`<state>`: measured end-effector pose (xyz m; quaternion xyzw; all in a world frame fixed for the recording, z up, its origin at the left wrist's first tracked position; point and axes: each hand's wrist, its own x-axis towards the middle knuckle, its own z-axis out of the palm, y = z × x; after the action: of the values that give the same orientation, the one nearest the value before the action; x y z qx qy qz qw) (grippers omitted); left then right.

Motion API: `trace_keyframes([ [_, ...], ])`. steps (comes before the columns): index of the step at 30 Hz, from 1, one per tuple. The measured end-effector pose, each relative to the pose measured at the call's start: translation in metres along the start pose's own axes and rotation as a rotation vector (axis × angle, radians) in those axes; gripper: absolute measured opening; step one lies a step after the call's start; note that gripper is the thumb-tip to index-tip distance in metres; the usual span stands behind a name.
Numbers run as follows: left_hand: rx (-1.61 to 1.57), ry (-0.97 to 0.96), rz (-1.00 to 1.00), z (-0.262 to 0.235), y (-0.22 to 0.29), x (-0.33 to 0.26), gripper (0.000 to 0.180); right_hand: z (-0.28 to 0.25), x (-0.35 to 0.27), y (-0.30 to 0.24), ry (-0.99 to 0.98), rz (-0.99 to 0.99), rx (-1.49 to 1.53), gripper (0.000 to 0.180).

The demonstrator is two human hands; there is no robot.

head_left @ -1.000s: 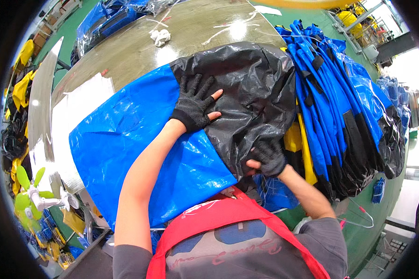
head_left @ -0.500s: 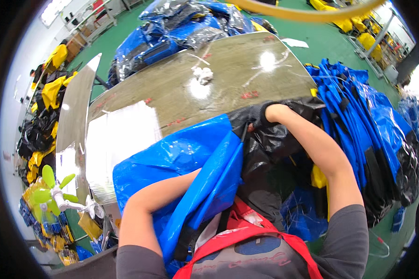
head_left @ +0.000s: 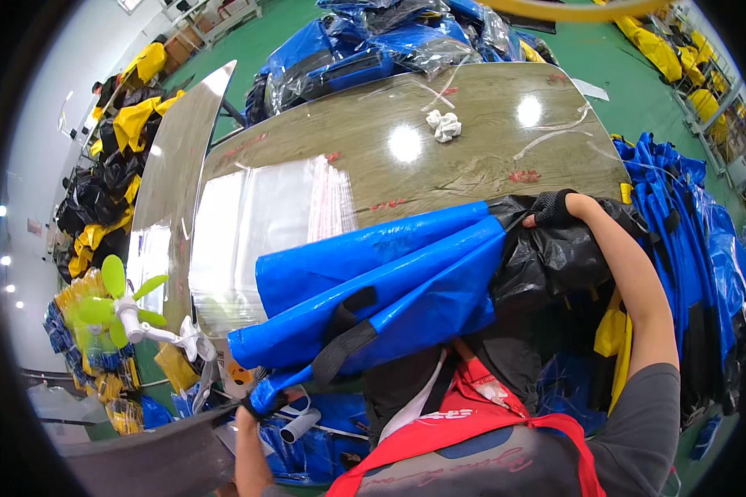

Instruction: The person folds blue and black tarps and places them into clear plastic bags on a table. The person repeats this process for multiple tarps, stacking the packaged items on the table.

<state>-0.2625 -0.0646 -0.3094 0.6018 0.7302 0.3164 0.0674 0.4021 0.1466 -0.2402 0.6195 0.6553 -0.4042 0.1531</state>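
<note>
A blue tarpaulin bag (head_left: 389, 273) with a black end (head_left: 547, 261) lies folded lengthwise across the near edge of the table, partly overhanging toward my body. A black webbing strap (head_left: 346, 349) loops from its near side. My right hand (head_left: 553, 209), in a dark fingerless glove, is closed on the black material near the seam with the blue. Low at the left, my left hand (head_left: 261, 404) grips a pulled-out blue corner of the bag. Its fingers are partly covered by the material.
Clear plastic sheets (head_left: 257, 207) lie stacked on the wood-patterned table (head_left: 472, 174), near a crumpled white scrap (head_left: 444, 126). Blue bags (head_left: 680, 240) are heaped at the right; wrapped ones (head_left: 389, 50) are piled beyond. A green-bladed fan (head_left: 124, 306) stands at the left.
My left arm has come out from under the blue material and moved down left, pulling a corner. The bag now lies flatter, its strap showing. My right hand keeps its hold on the black end.
</note>
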Motion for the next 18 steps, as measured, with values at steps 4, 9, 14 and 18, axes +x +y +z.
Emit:
trace_keyframes([
  [4,-0.001,0.12,0.176,0.023,0.027,0.034,0.039,0.002,0.002,0.008,0.053,-0.021,-0.003,0.058],
  [9,-0.112,-0.251,-0.321,0.055,-0.01,0.11,0.039,0.022,0.003,-0.005,0.023,0.064,0.048,0.076],
  [14,0.107,-0.192,-0.205,0.071,-0.01,0.116,0.068,0.03,0.009,0.009,0.108,0.032,0.034,0.084],
  [18,0.36,-0.279,0.145,0.136,0.021,0.048,0.057,0.024,0.0,0.003,0.105,-0.132,0.012,0.076],
])
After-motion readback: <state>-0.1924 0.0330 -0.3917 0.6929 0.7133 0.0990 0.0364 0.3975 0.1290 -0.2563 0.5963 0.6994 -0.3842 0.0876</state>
